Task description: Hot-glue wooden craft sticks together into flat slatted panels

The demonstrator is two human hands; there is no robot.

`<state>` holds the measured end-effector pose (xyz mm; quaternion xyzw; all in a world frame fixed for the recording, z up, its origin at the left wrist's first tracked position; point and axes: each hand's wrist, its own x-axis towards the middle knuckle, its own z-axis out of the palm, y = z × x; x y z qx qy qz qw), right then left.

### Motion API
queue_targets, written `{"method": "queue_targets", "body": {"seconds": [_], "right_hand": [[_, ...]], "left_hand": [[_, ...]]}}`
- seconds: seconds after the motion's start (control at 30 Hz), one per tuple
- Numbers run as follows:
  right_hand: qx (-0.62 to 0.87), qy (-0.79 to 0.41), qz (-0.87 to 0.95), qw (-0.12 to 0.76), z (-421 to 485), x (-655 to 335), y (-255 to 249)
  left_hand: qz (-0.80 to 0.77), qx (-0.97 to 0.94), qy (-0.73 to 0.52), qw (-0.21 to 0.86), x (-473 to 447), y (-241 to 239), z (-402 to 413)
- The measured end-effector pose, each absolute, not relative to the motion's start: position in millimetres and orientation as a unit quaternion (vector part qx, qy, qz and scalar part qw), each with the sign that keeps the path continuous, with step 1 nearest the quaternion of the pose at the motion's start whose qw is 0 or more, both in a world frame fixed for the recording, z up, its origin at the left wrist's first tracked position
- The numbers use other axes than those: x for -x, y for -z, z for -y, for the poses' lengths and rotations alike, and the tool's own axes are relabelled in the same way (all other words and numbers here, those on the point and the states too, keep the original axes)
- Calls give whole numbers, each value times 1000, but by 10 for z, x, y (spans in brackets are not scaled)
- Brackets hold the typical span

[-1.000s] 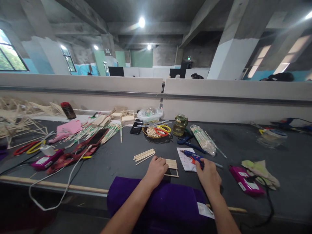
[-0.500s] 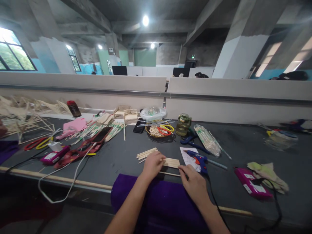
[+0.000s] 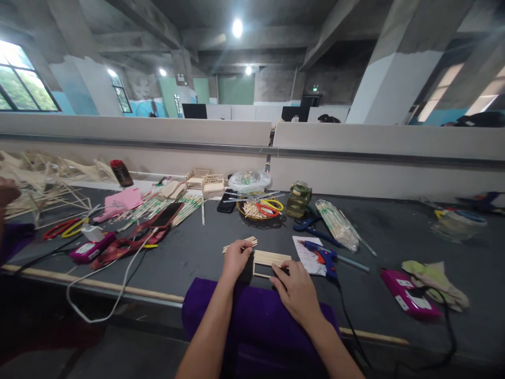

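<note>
A small panel of pale wooden sticks (image 3: pixel 270 257) laid side by side lies on the dark table, with a separate stick along its near side joined at the left by a short crosspiece. My right hand (image 3: pixel 298 289) rests at its near right part, thumb and forefinger apart, fingertips touching it. My left hand (image 3: pixel 235 261) is just left of the panel, fingers bent together beside a small pile of loose sticks (image 3: pixel 240 244). Whatever those fingers hold is too small to make out. A blue hot glue gun (image 3: pixel 323 256) lies on a white paper sheet (image 3: pixel 303 252) right of the panel.
Behind are a basket of short sticks (image 3: pixel 252 210) with scissors (image 3: pixel 268 209), a green-lidded jar (image 3: pixel 298 200), blue cutters (image 3: pixel 311 226) and bagged sticks (image 3: pixel 337 225). Magenta power boxes (image 3: pixel 408 295) with cables sit on both sides. Another person's hand (image 3: pixel 8 192) is far left.
My left hand has moved off the panel toward the loose sticks. My right hand has shifted left from the panel's right end to its near side. The crosspiece at the left now shows.
</note>
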<state>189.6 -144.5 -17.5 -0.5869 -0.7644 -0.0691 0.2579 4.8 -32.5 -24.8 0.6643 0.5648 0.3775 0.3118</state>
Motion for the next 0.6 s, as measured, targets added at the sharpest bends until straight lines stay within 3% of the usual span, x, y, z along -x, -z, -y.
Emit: {"method": "queue_targets", "body": {"seconds": [0.2,0.43,0.5,0.6], "right_hand": [[591,61,762,256,1440,-1899,196],[587,39,758,280,1430,-1885,198],[582,19,747,320,1438,-1910,200],[612,-19,649,451,1479,-2015,234]], "left_hand": [[-574,-653,-365,334,-62,227,343],[-573,-684,-351,283,-77,205,373],[-571,-692,-349,270,-79,192,378],[-569,-698,-356,251,-82,169,389]]}}
